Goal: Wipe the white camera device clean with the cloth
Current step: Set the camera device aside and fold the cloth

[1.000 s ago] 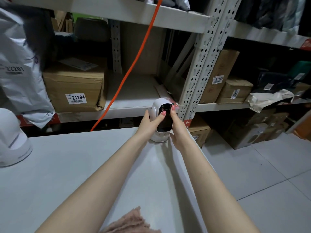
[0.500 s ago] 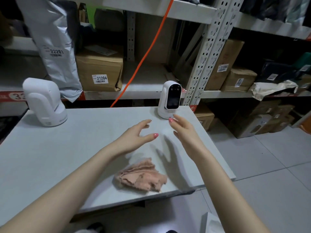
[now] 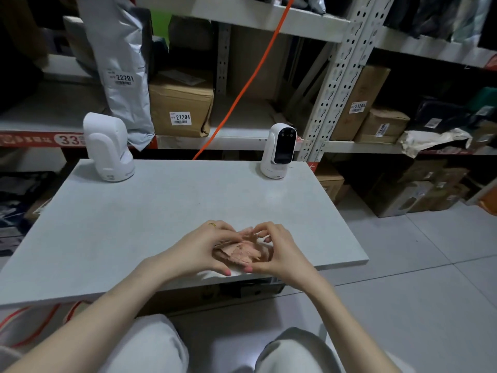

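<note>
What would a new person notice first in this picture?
First, both hands, left hand and right hand, gripping a pink cloth at the near edge of the grey table. Then two white camera devices at the far corners: one with a dark face right, another left.
</note>
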`<move>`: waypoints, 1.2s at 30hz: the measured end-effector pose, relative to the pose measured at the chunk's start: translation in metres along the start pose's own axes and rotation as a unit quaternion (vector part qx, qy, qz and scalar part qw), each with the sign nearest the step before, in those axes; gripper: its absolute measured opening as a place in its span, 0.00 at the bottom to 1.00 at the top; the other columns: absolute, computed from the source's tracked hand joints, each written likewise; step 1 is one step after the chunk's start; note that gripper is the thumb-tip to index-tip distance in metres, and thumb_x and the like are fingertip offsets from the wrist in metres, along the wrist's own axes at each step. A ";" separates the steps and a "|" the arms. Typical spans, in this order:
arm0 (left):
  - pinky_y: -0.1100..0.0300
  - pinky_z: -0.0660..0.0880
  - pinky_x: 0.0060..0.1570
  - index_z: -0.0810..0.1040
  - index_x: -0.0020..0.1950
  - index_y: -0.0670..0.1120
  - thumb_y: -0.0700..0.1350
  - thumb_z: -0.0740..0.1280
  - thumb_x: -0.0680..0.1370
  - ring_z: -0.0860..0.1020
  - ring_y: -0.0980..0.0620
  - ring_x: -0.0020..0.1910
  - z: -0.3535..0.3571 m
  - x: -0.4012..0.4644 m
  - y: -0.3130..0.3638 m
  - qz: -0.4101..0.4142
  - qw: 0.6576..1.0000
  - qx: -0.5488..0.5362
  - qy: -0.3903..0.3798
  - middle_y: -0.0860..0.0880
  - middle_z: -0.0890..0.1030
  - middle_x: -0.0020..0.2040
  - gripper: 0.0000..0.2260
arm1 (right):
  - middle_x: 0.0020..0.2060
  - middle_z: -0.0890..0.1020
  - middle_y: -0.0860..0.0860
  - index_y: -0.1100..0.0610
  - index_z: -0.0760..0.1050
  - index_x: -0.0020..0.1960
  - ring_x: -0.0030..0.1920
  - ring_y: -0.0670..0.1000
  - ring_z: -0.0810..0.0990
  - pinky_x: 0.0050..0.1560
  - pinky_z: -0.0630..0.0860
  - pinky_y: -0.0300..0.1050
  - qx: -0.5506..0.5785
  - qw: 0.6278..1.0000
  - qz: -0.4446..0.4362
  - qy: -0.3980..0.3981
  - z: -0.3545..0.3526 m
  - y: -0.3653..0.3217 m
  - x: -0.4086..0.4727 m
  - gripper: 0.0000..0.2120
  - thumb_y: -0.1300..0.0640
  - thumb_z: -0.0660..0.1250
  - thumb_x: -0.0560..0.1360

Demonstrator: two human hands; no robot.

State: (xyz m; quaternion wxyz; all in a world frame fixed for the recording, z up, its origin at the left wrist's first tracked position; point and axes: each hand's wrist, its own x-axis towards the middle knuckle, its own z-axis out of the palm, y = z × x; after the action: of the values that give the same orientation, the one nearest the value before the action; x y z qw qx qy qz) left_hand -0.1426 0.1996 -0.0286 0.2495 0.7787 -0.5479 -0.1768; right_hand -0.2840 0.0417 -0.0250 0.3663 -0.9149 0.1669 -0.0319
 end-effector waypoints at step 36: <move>0.59 0.70 0.49 0.76 0.64 0.52 0.64 0.61 0.73 0.73 0.50 0.54 0.017 0.009 0.013 -0.005 0.979 0.132 0.156 0.50 0.76 0.52 0.25 | 0.40 0.82 0.49 0.53 0.77 0.42 0.45 0.51 0.81 0.48 0.76 0.47 0.034 0.988 0.128 0.073 -0.003 -0.011 0.030 0.05 0.52 0.71 0.73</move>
State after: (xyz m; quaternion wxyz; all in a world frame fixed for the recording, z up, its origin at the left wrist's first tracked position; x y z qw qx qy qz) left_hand -0.1586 0.1844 -0.0352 0.2254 0.8256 -0.5169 0.0193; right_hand -0.2528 0.0369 -0.0171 0.3852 -0.8680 0.3082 -0.0572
